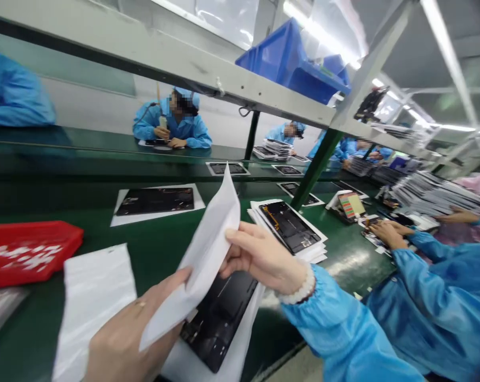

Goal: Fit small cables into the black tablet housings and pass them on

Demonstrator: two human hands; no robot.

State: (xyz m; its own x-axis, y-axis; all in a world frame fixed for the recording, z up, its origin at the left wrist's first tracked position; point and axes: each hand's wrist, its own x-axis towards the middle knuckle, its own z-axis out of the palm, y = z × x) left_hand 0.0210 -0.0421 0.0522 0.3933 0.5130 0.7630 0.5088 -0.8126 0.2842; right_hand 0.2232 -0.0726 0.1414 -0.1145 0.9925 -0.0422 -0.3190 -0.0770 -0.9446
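Both hands hold a folded sheet of white paper (208,254), raised and tilted. My left hand (132,329), with a ring on one finger, grips its lower left part between thumb and fingers. My right hand (263,260), below a light bracelet and a blue sleeve, pinches its right edge. Under the paper lies a black tablet-like panel (227,318) on a white sheet (243,334), partly hidden by the paper and my hands. On the left, a white paper-like sheet (98,297) rests flat on the green bench.
A red bin (70,239) with small white pieces stands at left. Another black panel (156,201) lies on paper ahead. Beyond my right hand is a stack of panels and paper (291,228). A green post (317,167) rises there. Co-workers in blue sit opposite and at right.
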